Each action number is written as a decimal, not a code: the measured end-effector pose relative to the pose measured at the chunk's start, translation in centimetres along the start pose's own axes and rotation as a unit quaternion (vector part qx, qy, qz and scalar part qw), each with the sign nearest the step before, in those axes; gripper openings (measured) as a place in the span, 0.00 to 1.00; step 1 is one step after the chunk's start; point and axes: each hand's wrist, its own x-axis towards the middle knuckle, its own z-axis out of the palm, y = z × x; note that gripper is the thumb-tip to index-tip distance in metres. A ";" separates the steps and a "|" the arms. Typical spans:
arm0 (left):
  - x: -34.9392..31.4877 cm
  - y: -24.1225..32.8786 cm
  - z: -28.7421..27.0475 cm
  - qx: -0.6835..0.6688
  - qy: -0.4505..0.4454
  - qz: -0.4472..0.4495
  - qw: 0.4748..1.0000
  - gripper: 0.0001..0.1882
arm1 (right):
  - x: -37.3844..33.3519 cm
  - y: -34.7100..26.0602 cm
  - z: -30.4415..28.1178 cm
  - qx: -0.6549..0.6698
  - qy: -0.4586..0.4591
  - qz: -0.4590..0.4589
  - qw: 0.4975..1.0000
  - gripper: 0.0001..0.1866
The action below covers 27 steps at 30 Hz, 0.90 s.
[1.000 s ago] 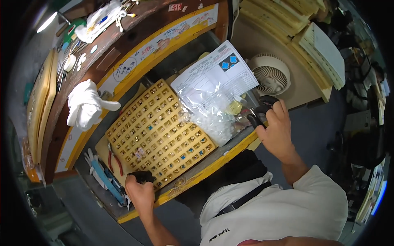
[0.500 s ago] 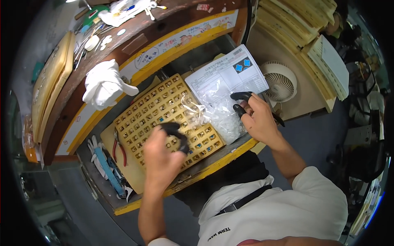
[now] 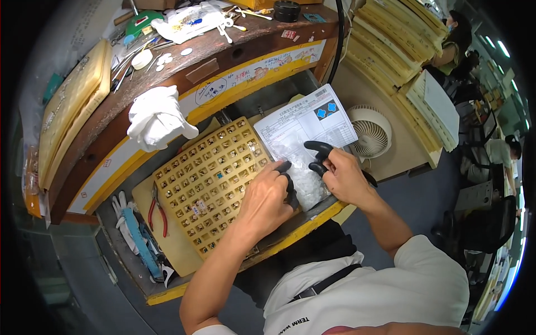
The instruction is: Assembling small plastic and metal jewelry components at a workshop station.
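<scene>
A yellow tray (image 3: pixel 209 162) with rows of square holes lies in the open drawer, small metallic pieces in many of them. A blue piece (image 3: pixel 219 175) shows near its middle. My left hand (image 3: pixel 265 195), black finger covers on some fingers, is over the tray's right part beside the bag. Its fingers are curled together, and anything between them is hidden. Above the clear plastic bag (image 3: pixel 308 187) of small pale packets is my right hand (image 3: pixel 345 176), thumb and forefinger apart in black covers. Under the bag's far end lies a printed sheet (image 3: pixel 301 120).
Red-handled pliers (image 3: pixel 157 212) lie left of the tray, near a blue tool (image 3: pixel 139 240). A white cloth bundle (image 3: pixel 159 120) hangs at the bench edge. At the right stand a white fan (image 3: pixel 371 134) and stacked yellow trays (image 3: pixel 391 39). Other people are in the background.
My left hand has moved right, from over the tray's middle to beside the bag, uncovering more holes. My right hand has shifted slightly left. The view has moved a little.
</scene>
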 end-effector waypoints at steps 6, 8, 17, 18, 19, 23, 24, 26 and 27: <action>0.0 -0.4 0.0 0.043 -0.033 0.039 0.998 0.14 | 0.4 0.1 0.2 -0.053 -0.043 -0.077 0.995 0.34; -0.1 -0.7 -0.1 0.042 -0.017 0.048 0.998 0.15 | 0.3 0.1 -0.2 -0.047 -0.045 -0.078 0.995 0.32; -0.1 -1.1 -0.5 0.076 -0.053 0.069 0.993 0.16 | -0.9 1.2 -1.2 -0.003 -0.017 -0.038 0.999 0.20; -0.1 -1.0 -0.4 0.075 -0.054 0.072 0.993 0.16 | -0.9 1.8 -0.9 -0.004 -0.015 -0.036 0.999 0.20; 0.0 -1.0 -0.4 0.072 -0.060 0.072 0.993 0.16 | -1.0 2.8 -0.2 0.031 0.006 -0.010 0.999 0.20; 0.0 -1.1 -0.3 0.063 -0.086 0.066 0.992 0.16 | 0.1 2.2 0.8 0.100 0.051 0.002 0.994 0.19; -0.1 -1.0 -0.4 0.064 -0.087 0.066 0.992 0.16 | 0.4 2.0 0.8 0.074 0.047 -0.027 0.996 0.18; -0.1 -0.6 -0.4 0.044 -0.062 0.054 0.996 0.18 | 0.3 2.3 1.2 0.073 0.056 -0.024 0.996 0.16; 0.0 -0.7 -0.4 0.044 -0.063 0.054 0.996 0.18 | 0.2 2.5 1.4 0.103 0.071 0.006 0.992 0.15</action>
